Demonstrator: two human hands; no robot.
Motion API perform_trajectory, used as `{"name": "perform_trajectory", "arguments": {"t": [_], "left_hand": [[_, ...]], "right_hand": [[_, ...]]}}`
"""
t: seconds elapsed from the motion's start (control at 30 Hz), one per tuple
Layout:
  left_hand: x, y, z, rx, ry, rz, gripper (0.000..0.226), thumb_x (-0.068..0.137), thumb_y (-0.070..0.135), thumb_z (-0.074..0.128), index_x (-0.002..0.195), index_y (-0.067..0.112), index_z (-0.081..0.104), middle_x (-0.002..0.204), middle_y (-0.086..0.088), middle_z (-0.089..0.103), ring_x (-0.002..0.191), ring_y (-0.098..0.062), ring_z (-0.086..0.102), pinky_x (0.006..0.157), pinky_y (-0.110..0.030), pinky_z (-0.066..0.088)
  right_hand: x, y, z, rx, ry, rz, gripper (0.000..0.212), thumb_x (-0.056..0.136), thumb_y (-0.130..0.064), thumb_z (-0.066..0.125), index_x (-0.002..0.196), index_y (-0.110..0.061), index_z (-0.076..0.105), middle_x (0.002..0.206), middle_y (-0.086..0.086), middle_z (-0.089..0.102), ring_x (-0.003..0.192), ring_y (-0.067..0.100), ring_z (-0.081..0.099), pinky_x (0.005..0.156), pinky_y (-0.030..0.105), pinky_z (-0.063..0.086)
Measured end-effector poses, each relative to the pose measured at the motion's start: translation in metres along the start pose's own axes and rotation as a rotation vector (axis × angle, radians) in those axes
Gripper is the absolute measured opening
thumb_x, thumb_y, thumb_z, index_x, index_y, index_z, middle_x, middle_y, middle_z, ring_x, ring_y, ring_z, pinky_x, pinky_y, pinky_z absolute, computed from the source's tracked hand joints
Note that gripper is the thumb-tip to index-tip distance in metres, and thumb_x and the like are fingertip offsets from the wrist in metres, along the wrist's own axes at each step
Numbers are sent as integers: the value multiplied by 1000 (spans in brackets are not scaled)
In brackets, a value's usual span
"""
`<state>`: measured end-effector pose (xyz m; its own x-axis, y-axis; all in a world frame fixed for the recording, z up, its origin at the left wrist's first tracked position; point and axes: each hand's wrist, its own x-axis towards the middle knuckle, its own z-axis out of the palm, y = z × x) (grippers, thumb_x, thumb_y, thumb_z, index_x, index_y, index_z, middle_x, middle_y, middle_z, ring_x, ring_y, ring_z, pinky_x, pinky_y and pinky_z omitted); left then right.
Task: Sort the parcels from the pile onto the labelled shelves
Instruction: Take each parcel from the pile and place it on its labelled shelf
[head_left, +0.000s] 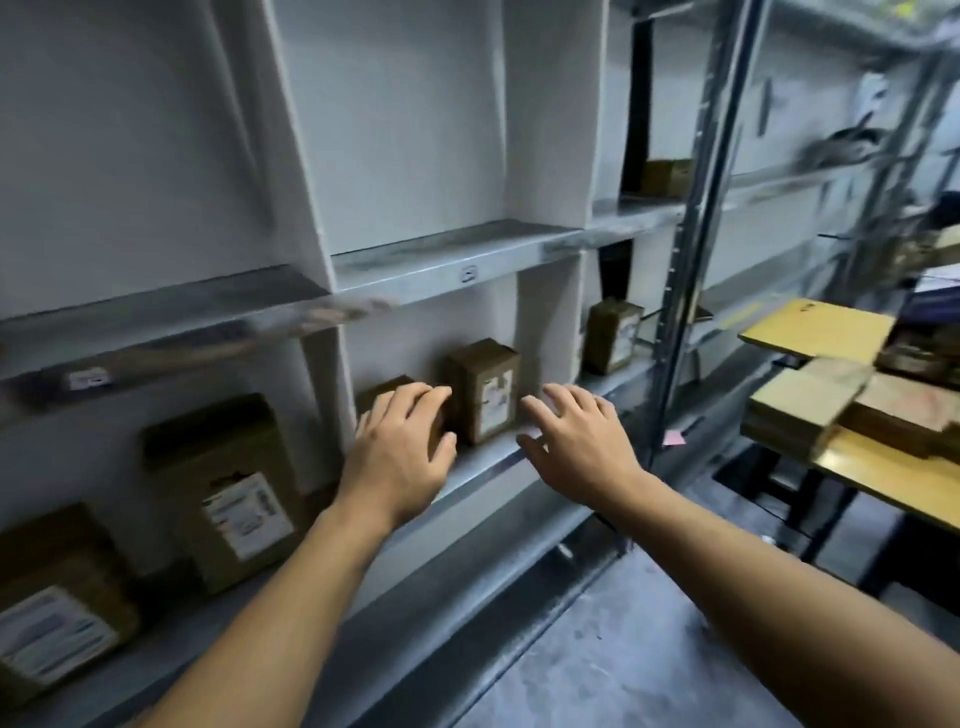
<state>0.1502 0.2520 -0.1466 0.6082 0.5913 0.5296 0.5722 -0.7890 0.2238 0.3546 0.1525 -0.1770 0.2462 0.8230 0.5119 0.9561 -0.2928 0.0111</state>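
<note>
On the shelf (483, 467), the left hand (400, 447) cupped a low parcel (381, 392), fingers (413, 397) curled over it. The right hand (576, 436) hung spread beside the upright parcel (485, 389).

Grey sheet-metal shelving (447, 254), dull sheen, scuffed edges; small brown cardboard parcels (475, 364), matt, with smooth white paper labels (494, 402); flat yellow tabletop (883, 475), glossy.

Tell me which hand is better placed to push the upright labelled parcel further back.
Right. The right hand is open and free beside the upright parcel, while the left hand is wrapped over the lower parcel next to it.
</note>
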Motion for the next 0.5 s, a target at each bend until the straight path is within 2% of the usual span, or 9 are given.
{"name": "perform_trajectory", "arguments": {"t": [0.27, 0.5], "left_hand": [[55, 160, 132, -141, -181, 191, 49, 90, 36, 58, 136, 24, 48, 133, 0, 50, 121, -25, 46, 102, -40, 39], [87, 276, 214, -200, -324, 361, 52, 91, 39, 54, 140, 28, 43, 136, 3, 48, 123, -23, 44, 104, -38, 35]], "right_hand": [[-95, 193, -16, -237, -148, 250, 46, 91, -53, 52, 126, -24, 56, 124, 7, 60, 118, 32, 57, 90, 44, 48], [-159, 300, -46, -298, -265, 498, 50, 96, -55, 47, 137, -26, 50, 138, 8, 54, 129, 31, 50, 101, 47, 43]]}}
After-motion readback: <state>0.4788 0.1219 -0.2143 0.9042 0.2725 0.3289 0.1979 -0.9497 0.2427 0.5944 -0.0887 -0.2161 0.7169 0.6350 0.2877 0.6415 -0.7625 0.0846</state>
